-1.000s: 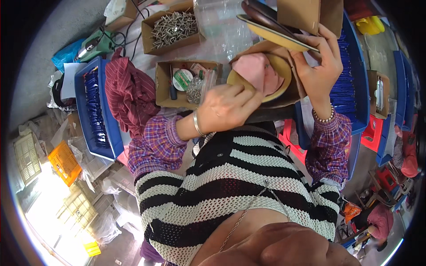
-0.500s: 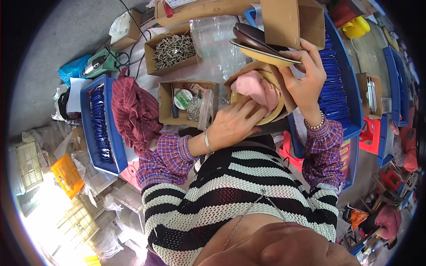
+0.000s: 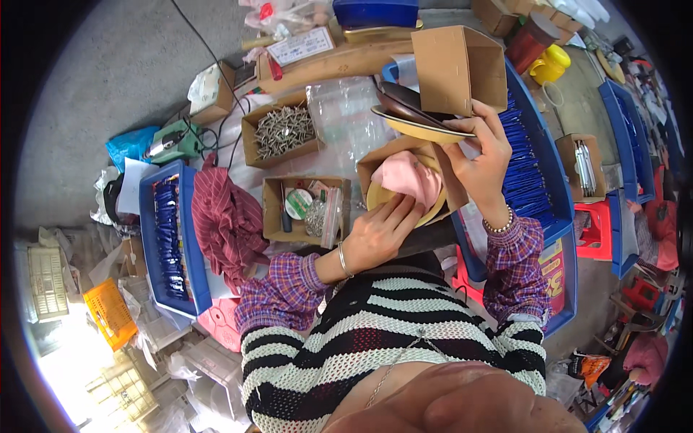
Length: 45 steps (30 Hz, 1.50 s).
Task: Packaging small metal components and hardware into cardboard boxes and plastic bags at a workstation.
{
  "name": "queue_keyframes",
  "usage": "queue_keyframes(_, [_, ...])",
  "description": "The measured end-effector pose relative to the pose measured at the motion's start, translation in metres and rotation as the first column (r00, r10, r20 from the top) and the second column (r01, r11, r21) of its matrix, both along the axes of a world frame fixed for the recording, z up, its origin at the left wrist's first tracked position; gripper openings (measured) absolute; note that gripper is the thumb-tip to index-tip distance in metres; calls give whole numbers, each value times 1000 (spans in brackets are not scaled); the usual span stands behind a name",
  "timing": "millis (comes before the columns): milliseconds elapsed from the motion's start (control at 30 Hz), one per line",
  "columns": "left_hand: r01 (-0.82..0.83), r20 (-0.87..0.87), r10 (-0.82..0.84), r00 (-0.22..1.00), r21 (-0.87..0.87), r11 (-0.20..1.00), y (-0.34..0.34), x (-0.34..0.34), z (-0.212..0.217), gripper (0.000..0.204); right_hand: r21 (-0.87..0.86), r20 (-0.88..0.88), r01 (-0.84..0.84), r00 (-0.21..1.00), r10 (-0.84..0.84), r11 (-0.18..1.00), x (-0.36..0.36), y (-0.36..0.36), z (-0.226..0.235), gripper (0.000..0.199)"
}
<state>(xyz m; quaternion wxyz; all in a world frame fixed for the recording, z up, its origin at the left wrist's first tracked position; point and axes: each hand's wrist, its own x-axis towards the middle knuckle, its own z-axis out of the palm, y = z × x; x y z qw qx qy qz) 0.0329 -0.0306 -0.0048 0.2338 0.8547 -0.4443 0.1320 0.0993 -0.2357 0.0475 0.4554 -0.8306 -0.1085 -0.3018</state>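
Observation:
My left hand reaches into a small cardboard box, its fingers bent together on the lower edge of a pink cloth. That cloth lies inside a round yellow dish or tin within the box. Above the box's right side, my right hand pinches the rim of a shallow, round yellow lid-like piece. A dark brown round piece rests tilted on it. The exact kind of both round pieces is unclear. My right fingertips come close to an upright cardboard carton behind.
Left of my hands are a box of metal fasteners, a box with a round green-and-white spool, and a crumpled maroon striped cloth. Blue trays of blue sticks flank the table. A green power tool stands far left.
The whole view has shifted, showing more of the table's far side. My hands keep nearly the same places on the cloth and on the yellow lid-like piece.

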Motion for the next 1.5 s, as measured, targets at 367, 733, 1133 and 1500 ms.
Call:
queue_keyframes(367, [91,20,-91,996,-23,996,1,10,48,51,94,-7,247,969,-248,964,-20,-63,29,28])
queue_keyframes(733, [33,289,-34,957,7,999,-69,126,117,39,235,164,435,864,-477,869,-37,-120,25,25])
queue_keyframes(1133, [-172,305,140,942,81,982,-174,334,75,29,317,111,405,882,-458,858,-47,-129,5,27])
queue_keyframes(1500, [-327,255,272,928,208,922,-204,397,20,27,147,95,468,870,-483,872,-41,-133,4,26])
